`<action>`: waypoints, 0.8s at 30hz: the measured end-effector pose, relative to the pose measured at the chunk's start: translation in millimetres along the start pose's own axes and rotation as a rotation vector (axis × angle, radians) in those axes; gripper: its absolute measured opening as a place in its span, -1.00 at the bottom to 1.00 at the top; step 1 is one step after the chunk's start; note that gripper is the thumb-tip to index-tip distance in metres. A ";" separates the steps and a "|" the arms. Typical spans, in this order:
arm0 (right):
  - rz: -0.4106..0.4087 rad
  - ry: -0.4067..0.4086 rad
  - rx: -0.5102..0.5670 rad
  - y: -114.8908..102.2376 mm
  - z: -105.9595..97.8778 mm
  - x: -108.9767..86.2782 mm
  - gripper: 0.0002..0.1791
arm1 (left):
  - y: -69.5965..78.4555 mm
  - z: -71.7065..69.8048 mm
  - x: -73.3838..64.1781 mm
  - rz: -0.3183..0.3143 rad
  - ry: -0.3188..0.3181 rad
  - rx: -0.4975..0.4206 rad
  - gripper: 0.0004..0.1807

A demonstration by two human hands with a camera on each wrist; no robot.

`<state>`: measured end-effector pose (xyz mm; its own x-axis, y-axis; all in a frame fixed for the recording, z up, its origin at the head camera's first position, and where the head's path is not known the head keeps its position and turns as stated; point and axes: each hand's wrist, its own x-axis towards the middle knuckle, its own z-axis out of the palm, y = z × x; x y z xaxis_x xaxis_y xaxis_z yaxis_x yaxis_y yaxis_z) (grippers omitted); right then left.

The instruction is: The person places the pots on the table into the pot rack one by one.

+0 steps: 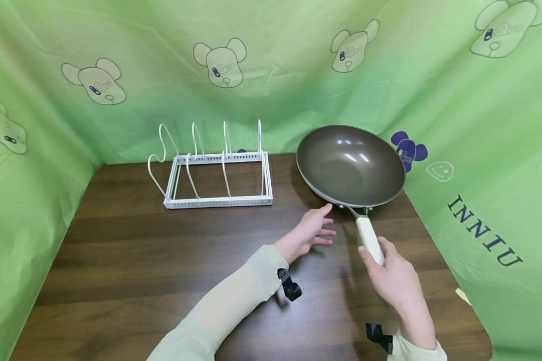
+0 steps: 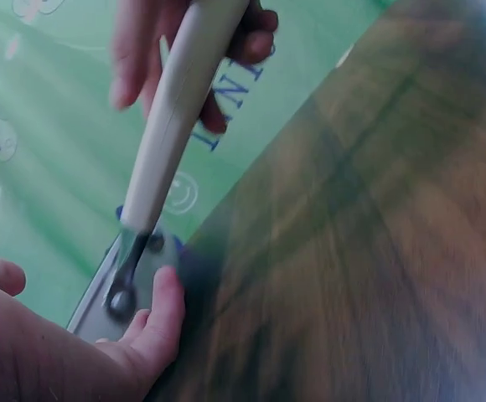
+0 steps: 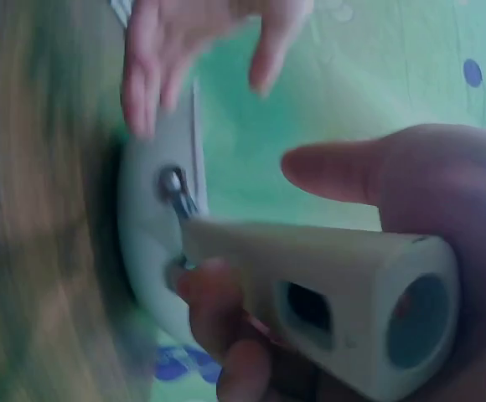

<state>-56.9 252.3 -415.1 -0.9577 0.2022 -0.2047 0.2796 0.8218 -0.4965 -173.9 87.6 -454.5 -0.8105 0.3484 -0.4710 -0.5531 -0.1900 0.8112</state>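
Brown-woodgrain tabletop (image 1: 162,240); round grey-brown metal wok (image 1: 351,168), one o'clock, might slip: right fingers (image 1: 387,246) seem kinda loose holding it, left fingers (image 1: 327,232) wide.

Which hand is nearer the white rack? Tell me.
Left. The left hand is to the right of the white rack and slightly nearer the person, not touching it; the right hand is farther right and nearer the person, at the pan handle.

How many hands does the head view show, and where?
2: the left hand, close to the near side of the pan, and the right hand, at its white handle.
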 end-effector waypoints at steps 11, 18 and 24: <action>0.070 -0.037 0.566 -27.2 32.8 -5.8 -0.11 | -5.5 25.4 18.0 -0.064 0.017 -0.076 -0.29; 0.143 -0.056 0.969 -45.7 56.2 -8.3 -0.17 | -3.9 27.4 24.5 -0.098 -0.030 -0.166 -0.34; 0.236 -0.043 1.120 -51.3 79.0 -13.0 -0.35 | -1.3 28.7 26.0 -0.115 -0.104 -0.151 -0.41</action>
<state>-53.4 165.5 -453.7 -0.8765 0.2518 -0.4103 0.3761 -0.1740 -0.9101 -188.6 123.2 -457.9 -0.7202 0.4673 -0.5128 -0.6698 -0.2758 0.6894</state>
